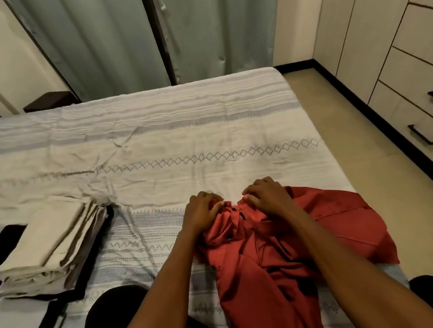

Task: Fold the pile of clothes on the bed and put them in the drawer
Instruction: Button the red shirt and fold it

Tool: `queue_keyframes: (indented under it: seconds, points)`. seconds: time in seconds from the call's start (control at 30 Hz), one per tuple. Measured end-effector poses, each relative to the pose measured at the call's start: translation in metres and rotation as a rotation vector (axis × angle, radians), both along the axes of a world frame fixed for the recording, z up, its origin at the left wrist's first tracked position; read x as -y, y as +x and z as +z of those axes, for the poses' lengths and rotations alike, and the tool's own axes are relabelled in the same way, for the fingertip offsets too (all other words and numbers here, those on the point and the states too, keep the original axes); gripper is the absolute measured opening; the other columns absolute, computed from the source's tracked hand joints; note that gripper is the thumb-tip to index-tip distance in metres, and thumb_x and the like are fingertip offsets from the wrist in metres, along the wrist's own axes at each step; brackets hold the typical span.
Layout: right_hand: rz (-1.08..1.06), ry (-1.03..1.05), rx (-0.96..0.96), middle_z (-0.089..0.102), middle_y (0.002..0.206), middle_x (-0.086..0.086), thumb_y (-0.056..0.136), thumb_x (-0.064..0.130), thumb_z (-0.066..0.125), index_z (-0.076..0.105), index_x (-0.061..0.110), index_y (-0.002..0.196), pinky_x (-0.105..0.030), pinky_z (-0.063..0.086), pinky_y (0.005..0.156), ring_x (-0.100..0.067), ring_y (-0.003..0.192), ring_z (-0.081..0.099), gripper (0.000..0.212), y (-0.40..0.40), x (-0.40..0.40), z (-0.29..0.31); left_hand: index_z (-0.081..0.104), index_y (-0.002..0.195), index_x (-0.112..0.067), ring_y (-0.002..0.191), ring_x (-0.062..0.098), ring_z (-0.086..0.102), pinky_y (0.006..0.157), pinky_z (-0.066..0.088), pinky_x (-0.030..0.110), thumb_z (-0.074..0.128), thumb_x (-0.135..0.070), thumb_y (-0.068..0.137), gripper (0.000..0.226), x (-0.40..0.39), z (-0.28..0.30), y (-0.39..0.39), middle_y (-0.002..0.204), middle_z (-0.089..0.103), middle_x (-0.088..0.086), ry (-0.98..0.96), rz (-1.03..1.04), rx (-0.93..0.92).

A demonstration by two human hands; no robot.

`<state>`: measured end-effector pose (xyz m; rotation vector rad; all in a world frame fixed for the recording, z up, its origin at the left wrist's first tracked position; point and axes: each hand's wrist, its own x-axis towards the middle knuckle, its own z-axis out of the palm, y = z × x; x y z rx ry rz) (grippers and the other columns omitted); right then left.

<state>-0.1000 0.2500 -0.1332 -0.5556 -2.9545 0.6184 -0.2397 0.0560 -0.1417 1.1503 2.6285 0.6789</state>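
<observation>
1. Head view: a red shirt lies crumpled on the bed, near its right edge and toward the near edge, partly spread out to the right and bunched up in the middle.
2. The left hand has its fingers curled into the bunched top of the red shirt and grips the cloth at the far left of the bunch.
3. The right hand grips the same top edge just beside the left hand, fingers curled down over the fabric; the two hands are close together but apart.
4. Both forearms reach forward from the near edge of the bed, the right one crossing over the shirt's body.
5. A stack of folded beige clothes sits near the left edge of the bed, resting on a folded black garment whose border shows beneath it. It is well apart from the red shirt.
6. The bed carries a pale bedspread with grey woven bands and a row of diamond shapes across the middle.
7. Grey-green curtains hang beyond the far edge of the bed.
8. A cream wardrobe with drawers stands to the right, across a strip of floor; two dark handles show on the lower drawers, which are closed.
</observation>
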Motion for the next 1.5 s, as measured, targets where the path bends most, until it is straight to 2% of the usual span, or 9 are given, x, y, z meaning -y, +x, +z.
queue_keyframes:
  seconds: [0.13, 0.33, 0.43, 0.57, 0.7, 0.8, 1.0, 1.27, 1.5]
  points:
    - [0.102, -0.014, 0.066, 0.066, 0.105, 0.004, 0.093, 0.045, 0.061, 0.071, 0.029, 0.107, -0.041, 0.041, 0.089, -0.023, 0.113, 0.049, 0.024, -0.004, -0.009, 0.006, 0.072, 0.107, -0.033, 0.109, 0.026, 0.053, 0.090, 0.033, 0.040, 0.059, -0.051, 0.093, 0.026, -0.006, 0.002, -0.015, 0.111, 0.066, -0.001, -0.122, -0.089, -0.083]
    - [0.140, -0.076, 0.024, 0.059, 0.080, 0.017, 0.088, 0.027, 0.063, 0.074, 0.021, 0.097, -0.039, 0.045, 0.085, -0.014, 0.094, 0.056, 0.015, -0.012, -0.010, 0.022, 0.068, 0.088, -0.029, 0.097, 0.018, 0.062, 0.084, 0.037, 0.034, 0.060, -0.058, 0.083, 0.030, -0.021, 0.016, -0.027, 0.091, 0.069, -0.010, -0.020, 0.021, 0.127]
    - [0.194, -0.097, 0.103, 0.062, 0.079, 0.016, 0.085, 0.025, 0.065, 0.077, 0.024, 0.096, -0.032, 0.047, 0.072, -0.008, 0.081, 0.059, 0.016, -0.020, -0.020, 0.031, 0.061, 0.075, -0.028, 0.079, 0.012, 0.059, 0.080, 0.042, 0.036, 0.067, -0.055, 0.085, 0.029, -0.034, 0.031, -0.033, 0.074, 0.062, -0.015, 0.101, 0.044, 0.267]
    - [0.134, -0.082, 0.053, 0.068, 0.092, 0.010, 0.089, 0.033, 0.064, 0.068, 0.026, 0.096, -0.034, 0.048, 0.072, -0.014, 0.086, 0.063, 0.011, -0.025, -0.033, 0.048, 0.061, 0.069, -0.020, 0.058, 0.011, 0.053, 0.063, 0.042, 0.031, 0.073, -0.037, 0.088, 0.028, -0.046, 0.050, -0.039, 0.061, 0.058, -0.006, 0.309, 0.046, 0.418]
    - [0.048, -0.173, -0.163, 0.064, 0.078, 0.012, 0.087, 0.033, 0.067, 0.065, 0.027, 0.091, -0.033, 0.046, 0.069, -0.012, 0.076, 0.060, 0.007, -0.034, -0.037, 0.068, 0.065, 0.073, -0.020, 0.056, 0.011, 0.055, 0.061, 0.042, 0.030, 0.073, -0.034, 0.089, 0.023, -0.061, 0.067, -0.039, 0.061, 0.061, -0.004, 0.355, 0.018, 0.427]
    - [0.078, -0.218, -0.292, 0.066, 0.089, 0.013, 0.089, 0.025, 0.065, 0.068, 0.031, 0.095, -0.026, 0.047, 0.074, -0.007, 0.083, 0.061, 0.008, -0.039, -0.035, 0.078, 0.068, 0.080, -0.016, 0.055, 0.013, 0.054, 0.058, 0.041, 0.027, 0.072, -0.031, 0.089, 0.018, -0.069, 0.075, -0.035, 0.057, 0.058, -0.006, 0.386, -0.008, 0.457]
    - [0.110, -0.108, -0.332, 0.070, 0.102, 0.002, 0.094, 0.022, 0.065, 0.074, 0.021, 0.105, -0.024, 0.043, 0.079, -0.012, 0.092, 0.062, 0.014, -0.039, -0.034, 0.079, 0.069, 0.076, -0.019, 0.057, 0.018, 0.049, 0.056, 0.039, 0.029, 0.069, -0.024, 0.092, 0.016, -0.072, 0.083, -0.024, 0.062, 0.055, 0.006, 0.438, -0.021, 0.584]
    - [0.172, 0.089, -0.416, 0.068, 0.100, 0.000, 0.093, 0.028, 0.065, 0.069, 0.020, 0.100, -0.036, 0.049, 0.078, -0.023, 0.092, 0.063, 0.011, -0.037, -0.028, 0.074, 0.068, 0.086, -0.004, 0.063, 0.006, 0.054, 0.064, 0.043, 0.026, 0.067, -0.030, 0.093, 0.027, -0.080, 0.084, -0.018, 0.067, 0.061, -0.006, 0.485, 0.055, 0.590]
    - [0.078, 0.053, -0.605, 0.070, 0.100, 0.005, 0.091, 0.025, 0.069, 0.068, 0.020, 0.100, -0.028, 0.048, 0.076, -0.017, 0.092, 0.063, 0.010, -0.031, -0.025, 0.071, 0.060, 0.065, -0.016, 0.053, 0.001, 0.048, 0.054, 0.038, 0.016, 0.062, -0.019, 0.097, 0.032, -0.082, 0.099, -0.007, 0.058, 0.056, -0.010, 0.555, 0.033, 0.733]
